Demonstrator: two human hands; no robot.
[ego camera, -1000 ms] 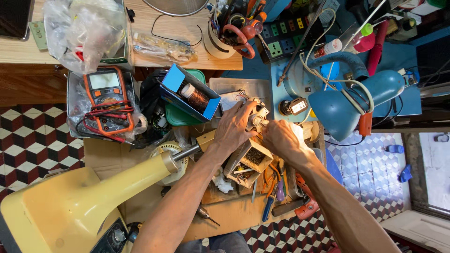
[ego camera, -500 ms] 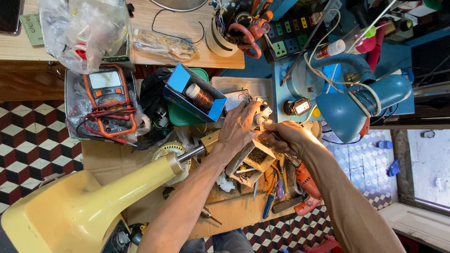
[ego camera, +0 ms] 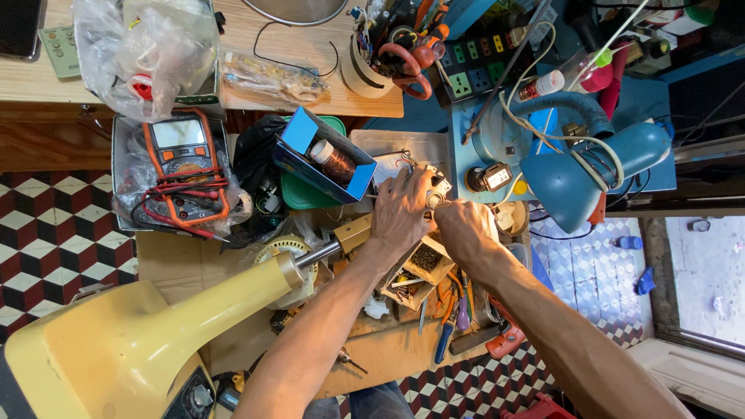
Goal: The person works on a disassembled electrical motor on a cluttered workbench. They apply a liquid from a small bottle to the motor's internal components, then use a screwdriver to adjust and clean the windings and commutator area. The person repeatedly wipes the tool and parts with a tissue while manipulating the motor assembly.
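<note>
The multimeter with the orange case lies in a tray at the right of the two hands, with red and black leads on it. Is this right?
One detail is wrong: the side. In the head view the multimeter lies to the left of both hands, beyond the blue box, not to their right. The rest holds: its case is orange, it sits in a tray, and red and black leads lie across it.

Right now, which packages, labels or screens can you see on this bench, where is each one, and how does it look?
Multimeter: left, in a grey tray; orange and dark, grey screen.
Blue box: open, left of the left hand; holds a wire spool.
Plastic bags: top left, clear, crumpled.
Small meter: above the right hand; black, pale screen.
</note>
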